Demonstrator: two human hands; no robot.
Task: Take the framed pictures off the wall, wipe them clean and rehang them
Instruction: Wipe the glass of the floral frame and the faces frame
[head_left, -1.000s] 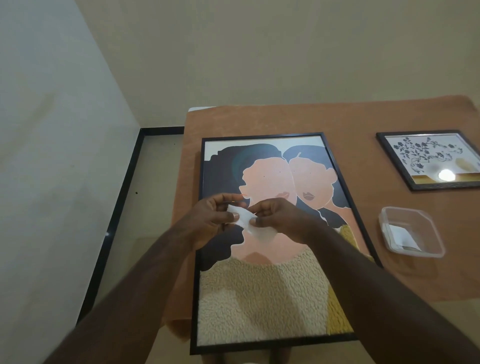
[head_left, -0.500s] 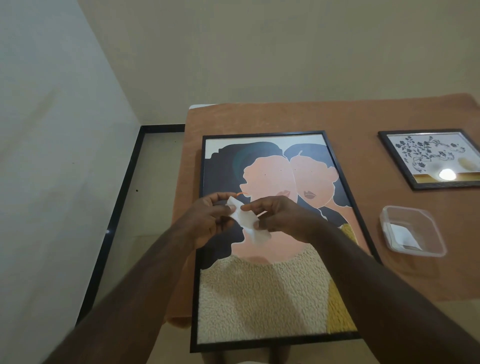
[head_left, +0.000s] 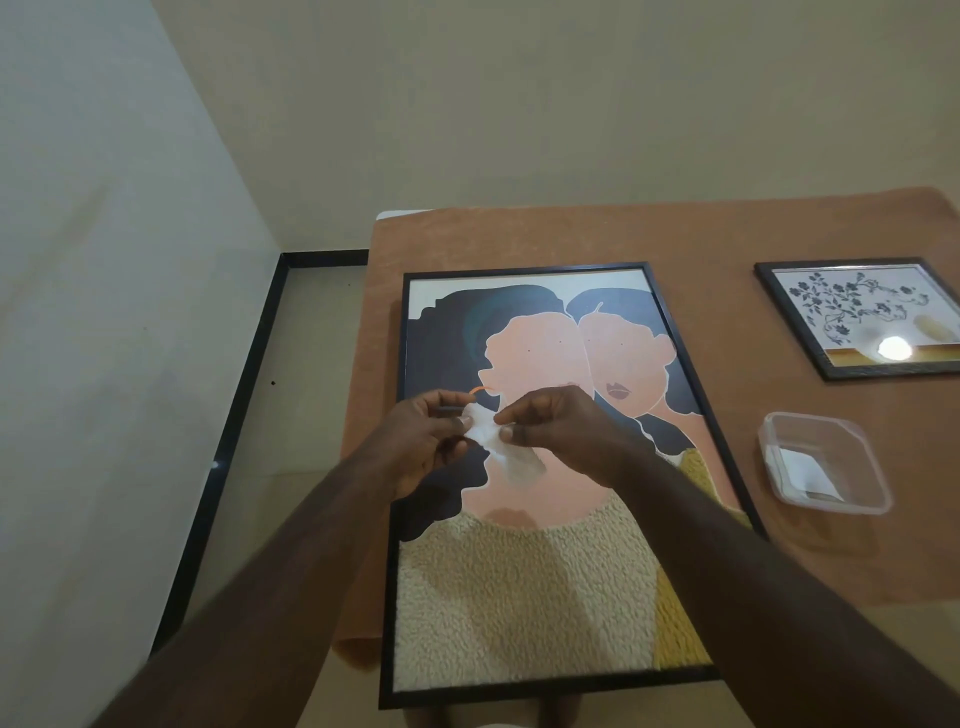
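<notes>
Framed picture, the big one, lies flat on the brown-covered table under my hands. My left hand pinches one end of the white wipe, my right hand pinches the other, and since a second ago it's been pulled looser, more hanging below. Right of that, the clear tub, then the small floral frame, both unmoved.
</notes>
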